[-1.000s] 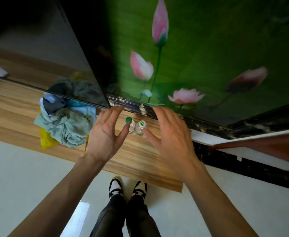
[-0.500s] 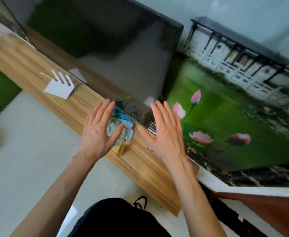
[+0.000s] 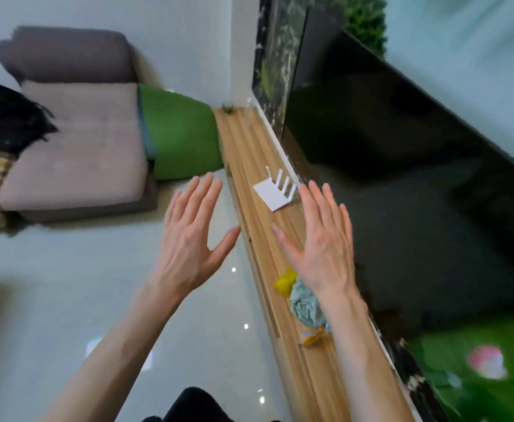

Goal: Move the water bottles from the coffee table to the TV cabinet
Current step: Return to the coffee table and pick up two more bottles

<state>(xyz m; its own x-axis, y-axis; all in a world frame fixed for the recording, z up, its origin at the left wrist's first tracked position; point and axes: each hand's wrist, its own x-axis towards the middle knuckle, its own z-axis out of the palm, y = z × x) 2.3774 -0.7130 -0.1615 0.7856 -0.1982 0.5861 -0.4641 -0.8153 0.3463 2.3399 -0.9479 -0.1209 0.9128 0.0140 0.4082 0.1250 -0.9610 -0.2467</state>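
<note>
Head view, looking down along the room. Hovering the left hand (image 3: 188, 239) over the pale floor (image 3: 66, 284), just beside the front edge of the TV cabinet (image 3: 310, 376), with fingers spread wide and flat, palm down, gripping nothing. Hovering the right hand (image 3: 319, 248) over the wooden cabinet top, splayed just as wide and likewise gripping nothing, with the wrist passing above a bunched grey-blue cloth (image 3: 306, 306) and a yellow scrap (image 3: 286, 281) lying on the wood. Also taking in a white router (image 3: 275, 193) with upright aerials further along the top, the dark TV screen (image 3: 402, 193) behind it, and a sofa (image 3: 73, 141) with a green cushion (image 3: 182, 135) across the floor.

Not showing any water bottles in this view, nor the coffee table, so leaving open where the bottles are standing now and how they look.

Judging from the task alone: probably handling as light to moderately heavy depending on fill, smooth and a little slippery, with thin walls perhaps giving under a hard squeeze. Likely calling for a wrap around the middle of the body, or a pinch just under the cap, keeping each one upright.
</note>
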